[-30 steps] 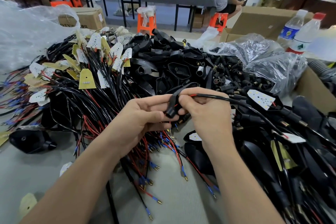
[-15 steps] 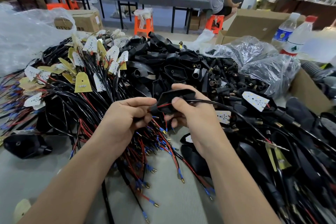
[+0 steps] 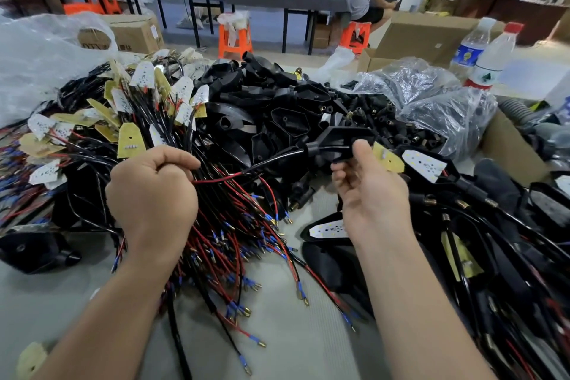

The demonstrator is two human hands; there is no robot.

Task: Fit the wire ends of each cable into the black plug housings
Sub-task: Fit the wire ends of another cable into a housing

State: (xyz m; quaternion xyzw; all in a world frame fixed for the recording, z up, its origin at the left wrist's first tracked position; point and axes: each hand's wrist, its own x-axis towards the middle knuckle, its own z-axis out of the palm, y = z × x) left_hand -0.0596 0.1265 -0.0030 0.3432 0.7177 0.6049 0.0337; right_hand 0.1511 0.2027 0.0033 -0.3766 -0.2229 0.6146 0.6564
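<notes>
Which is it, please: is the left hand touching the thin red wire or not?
Touching: the head view shows the thin red wire running into the curled fingers of the left hand.

Glossy black plastic plug housing (image 3: 336, 140)

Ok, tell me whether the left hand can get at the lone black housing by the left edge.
Probably yes: the housing lies uncovered just left of that forearm. But the left hand grips a red wire, so it would have to let go first.
</notes>
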